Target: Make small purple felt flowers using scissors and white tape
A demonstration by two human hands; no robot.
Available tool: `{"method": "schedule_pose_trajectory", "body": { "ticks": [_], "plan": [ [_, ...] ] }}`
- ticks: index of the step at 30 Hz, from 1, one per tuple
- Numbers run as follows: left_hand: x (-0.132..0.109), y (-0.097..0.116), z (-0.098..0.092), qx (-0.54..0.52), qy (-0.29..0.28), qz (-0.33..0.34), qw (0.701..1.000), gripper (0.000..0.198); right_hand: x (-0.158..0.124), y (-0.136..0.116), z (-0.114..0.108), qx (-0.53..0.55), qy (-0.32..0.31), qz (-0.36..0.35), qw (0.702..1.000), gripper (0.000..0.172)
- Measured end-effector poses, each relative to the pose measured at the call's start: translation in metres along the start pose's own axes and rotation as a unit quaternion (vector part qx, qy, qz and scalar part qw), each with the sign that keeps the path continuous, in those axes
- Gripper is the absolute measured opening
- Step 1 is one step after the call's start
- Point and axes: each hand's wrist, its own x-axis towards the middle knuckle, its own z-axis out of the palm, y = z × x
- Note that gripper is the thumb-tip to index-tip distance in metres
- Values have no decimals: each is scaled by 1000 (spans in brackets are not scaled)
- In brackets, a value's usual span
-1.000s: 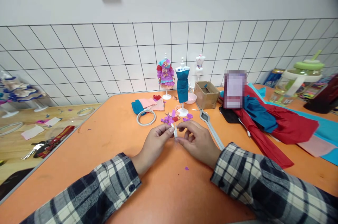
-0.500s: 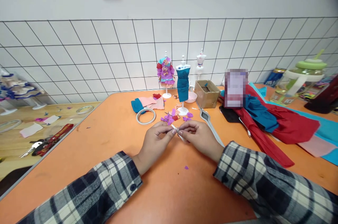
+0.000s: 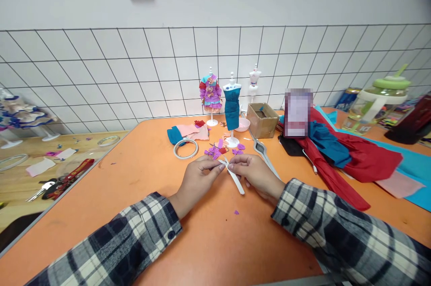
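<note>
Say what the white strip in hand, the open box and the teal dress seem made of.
White strip: matte, perhaps paper or tape; flat, clean-edged.
Open box: likely cardboard, dull; stiff brown walls.
Teal dress: matte crepe paper or thin cloth, judging by its creases.

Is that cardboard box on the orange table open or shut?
Open: nothing covers the top of the cardboard box, and its inner walls show.

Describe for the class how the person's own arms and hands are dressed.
The left sleeve and right sleeve are long, in a plaid of black or dark navy, grey and cream. A dark button shows at the left wrist. The left hand and right hand wear no gloves.
</note>
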Motion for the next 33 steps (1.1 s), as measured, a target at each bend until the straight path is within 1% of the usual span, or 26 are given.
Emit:
{"method": "schedule_pose_trajectory", "body": {
  "ticks": [3,7,13,16,18,20,22,25,26,28,31,33],
  "plan": [
    [1,0,0,-6,0,-19,1000,15,-1,0,0,39,-13,3,999,21],
    [3,2,2,-24,-10,-57,998,15,0,4,0,76,-22,26,996,22],
    [3,4,3,11,-8,-59,998,15,4,9,-2,86,-32,42,995,23],
    [4,-1,2,21,-3,-59,998,16,6,10,-4,83,-31,43,995,22],
    [7,-6,0,10,8,-76,997,18,7,11,-6,89,-33,40,995,20],
    [9,-10,-2,-24,19,-104,994,21,9,14,-7,111,-29,33,993,21],
    [9,-12,-4,-65,4,-133,989,26,11,17,-7,139,-20,28,990,24],
    [6,-7,-1,-108,-55,-158,980,32,11,20,-4,147,-25,22,989,26],
    [5,-4,0,-116,-70,-160,978,32,10,21,-3,142,-28,16,989,26],
    [2,1,4,-125,-79,-154,977,30,9,23,0,133,-37,8,990,25],
    [-2,4,9,-121,-62,-137,981,27,7,23,2,130,-51,12,990,25],
    [-3,4,9,-113,-49,-131,984,26,6,21,3,118,-44,11,992,25]
  ]
}}
